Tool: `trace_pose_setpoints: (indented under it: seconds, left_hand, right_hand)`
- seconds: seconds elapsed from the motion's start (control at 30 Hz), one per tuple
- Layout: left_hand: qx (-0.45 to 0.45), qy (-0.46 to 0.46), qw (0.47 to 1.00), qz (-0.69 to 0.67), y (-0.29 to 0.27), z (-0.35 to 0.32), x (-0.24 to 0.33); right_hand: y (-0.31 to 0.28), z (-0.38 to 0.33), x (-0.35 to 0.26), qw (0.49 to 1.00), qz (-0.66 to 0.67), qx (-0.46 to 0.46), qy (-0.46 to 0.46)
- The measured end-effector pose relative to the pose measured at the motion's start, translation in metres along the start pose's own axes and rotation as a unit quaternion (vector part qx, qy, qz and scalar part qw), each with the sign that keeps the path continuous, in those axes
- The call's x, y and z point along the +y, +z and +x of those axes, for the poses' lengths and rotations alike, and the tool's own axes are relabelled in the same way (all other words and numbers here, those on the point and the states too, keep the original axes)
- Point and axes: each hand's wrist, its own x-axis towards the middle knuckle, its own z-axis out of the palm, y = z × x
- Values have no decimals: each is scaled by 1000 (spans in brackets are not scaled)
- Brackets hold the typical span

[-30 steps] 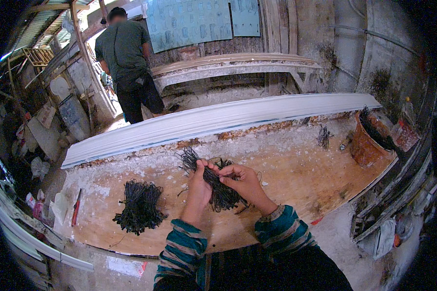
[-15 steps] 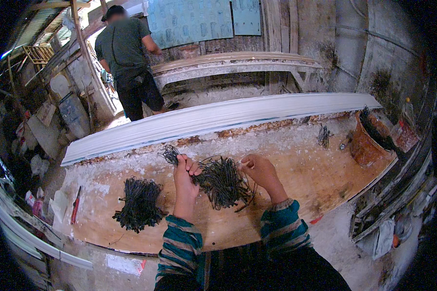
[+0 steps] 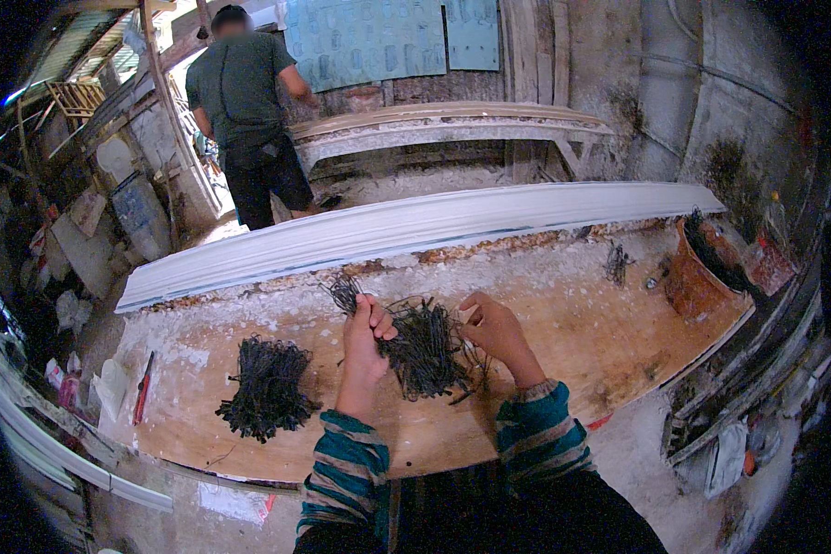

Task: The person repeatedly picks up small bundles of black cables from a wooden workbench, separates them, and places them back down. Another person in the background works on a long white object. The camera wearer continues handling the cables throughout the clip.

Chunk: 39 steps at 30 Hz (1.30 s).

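My left hand (image 3: 366,343) is closed around a small bundle of thin black looped wires (image 3: 343,293), whose ends stick out above the fingers. Just right of it, a loose heap of the same black wires (image 3: 425,355) lies on the plywood tabletop (image 3: 563,342). My right hand (image 3: 497,334) is at the heap's right edge, thumb and fingertips pinched together. What it pinches, if anything, is too small to make out. A neater, thick pile of black wire bundles (image 3: 266,388) rests to the left of my left forearm.
A long white moulding (image 3: 415,233) runs along the table's far side. An orange-brown bucket (image 3: 700,277) with black wires stands at the right, near a small wire bunch (image 3: 617,265). A red-and-black tool (image 3: 144,388) lies at left. Another person (image 3: 245,102) stands beyond, back turned.
My left hand and its wire bundle have shifted slightly right, nearer the heap. My right hand stays almost in place, its fingers a little more curled.
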Motion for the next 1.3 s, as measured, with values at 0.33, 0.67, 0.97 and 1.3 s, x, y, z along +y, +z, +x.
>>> trace_pose_setpoints:
  seconds: [0.33, 0.67, 0.97, 1.3]
  left_hand:
    - [-8, -39, 998, 38, 4, -3, -8]
    - [-17, -53, 995, 83, 4, -4, -22]
    - [-1, -42, 983, 180, 25, -21, -30]
    - [30, -41, 986, 159, 10, -11, -33]
  right_hand:
    - [-5, 8, 6, 929, 369, -10, 22]
    - [2, 2, -16, 894, 446, -3, -34]
    - [29, -18, -38, 875, 475, -60, -77]
    - [32, -18, -37, 924, 364, -49, -109]
